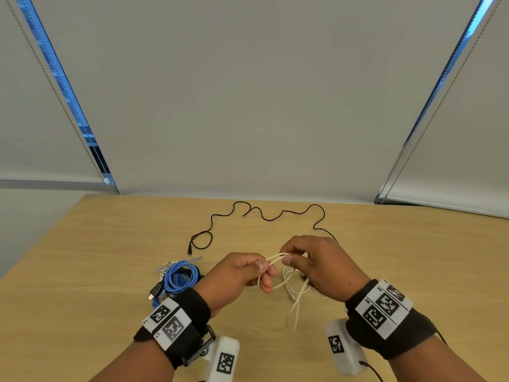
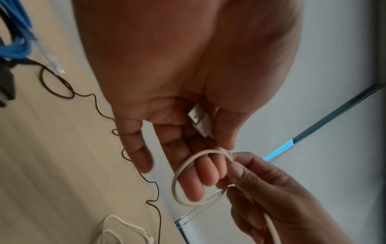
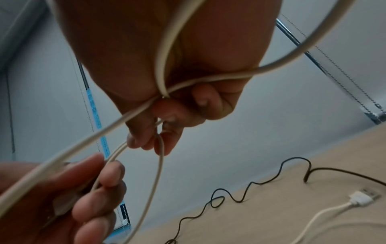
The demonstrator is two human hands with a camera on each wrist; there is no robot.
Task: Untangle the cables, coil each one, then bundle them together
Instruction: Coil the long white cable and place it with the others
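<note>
Both hands hold a white cable (image 1: 276, 257) a little above the wooden table (image 1: 413, 271). My left hand (image 1: 265, 268) pinches it and keeps its USB plug (image 2: 199, 121) in the palm, with a small loop (image 2: 177, 179) around the fingers. My right hand (image 1: 288, 258) pinches the same cable just to the right. The rest of the white cable (image 1: 296, 304) hangs in loose loops onto the table between my wrists. In the right wrist view the cable (image 3: 159, 166) runs from my right fingertips (image 3: 165, 145) down to the left hand (image 3: 87, 186).
A coiled blue cable (image 1: 180, 277) lies with other dark and clear leads left of my left hand. A thin black cable (image 1: 261, 215) wiggles across the far middle of the table. Another white USB plug (image 3: 361, 199) lies on the table. Grey roller blinds (image 1: 248, 106) hang behind.
</note>
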